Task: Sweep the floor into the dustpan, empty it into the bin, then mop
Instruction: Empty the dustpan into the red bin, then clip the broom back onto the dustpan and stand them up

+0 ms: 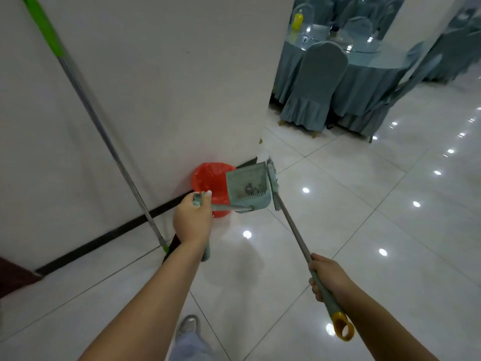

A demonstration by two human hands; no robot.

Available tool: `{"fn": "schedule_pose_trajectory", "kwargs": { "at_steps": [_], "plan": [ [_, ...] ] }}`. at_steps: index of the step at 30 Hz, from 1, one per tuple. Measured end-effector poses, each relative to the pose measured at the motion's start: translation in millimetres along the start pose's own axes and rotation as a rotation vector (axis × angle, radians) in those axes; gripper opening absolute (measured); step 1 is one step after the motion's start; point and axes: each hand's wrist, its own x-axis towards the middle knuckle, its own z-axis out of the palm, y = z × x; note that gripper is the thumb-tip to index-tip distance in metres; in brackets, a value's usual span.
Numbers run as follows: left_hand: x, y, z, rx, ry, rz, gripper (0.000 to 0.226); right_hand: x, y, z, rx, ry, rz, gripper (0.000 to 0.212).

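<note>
My left hand grips the handle of a pale green dustpan, held off the floor and tilted beside a bin lined with a red bag. A dark clump of dirt lies in the pan. My right hand holds the grey shaft of a broom near its yellow end loop. The broom head rests against the dustpan's right edge. A mop with a green and metal handle leans on the white wall at the left.
The bin stands on the floor at the foot of a white wall corner with a black skirting strip. A round table with grey-blue cloth and covered chairs stands beyond the corner. Glossy white floor tiles spread to the right. My shoe is below.
</note>
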Motion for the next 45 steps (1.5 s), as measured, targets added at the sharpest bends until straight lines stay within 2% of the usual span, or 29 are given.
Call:
{"fn": "schedule_pose_trajectory", "kwargs": {
  "at_steps": [3, 11, 16, 24, 34, 38, 41, 42, 45],
  "plan": [
    [-40, -4, 3, 0.098, -0.063, 0.114, 0.022, -9, 19, -21, 0.039, -0.010, 0.027, 0.021],
    [-66, -32, 19, 0.538, -0.205, 0.358, 0.028, -11, 23, -28, 0.106, -0.043, 0.101, 0.014],
    [-46, -52, 46, 0.714, -0.403, 0.490, 0.033, 12, 7, -10, 0.229, -0.069, 0.209, 0.004],
    [21, -69, 86, 0.903, -0.616, 0.672, 0.032, 60, -26, 48, 0.378, -0.129, 0.312, 0.008],
    [66, -89, 129, 0.837, -0.876, 0.651, 0.023, 105, -84, 103, 0.591, -0.173, 0.440, 0.008],
    [81, -102, 137, 0.697, -1.085, 0.453, 0.026, 121, -99, 126, 0.656, -0.259, 0.470, 0.020],
    [87, -111, 140, 0.635, -1.132, 0.329, 0.031, 127, -102, 139, 0.754, -0.254, 0.482, 0.024],
    [87, -113, 142, 0.660, -1.133, 0.343, 0.032, 128, -102, 141, 0.803, -0.223, 0.482, 0.025],
    [85, -110, 148, 0.780, -1.078, 0.541, 0.029, 130, -101, 146, 0.847, -0.131, 0.477, 0.026]
  ]
}}
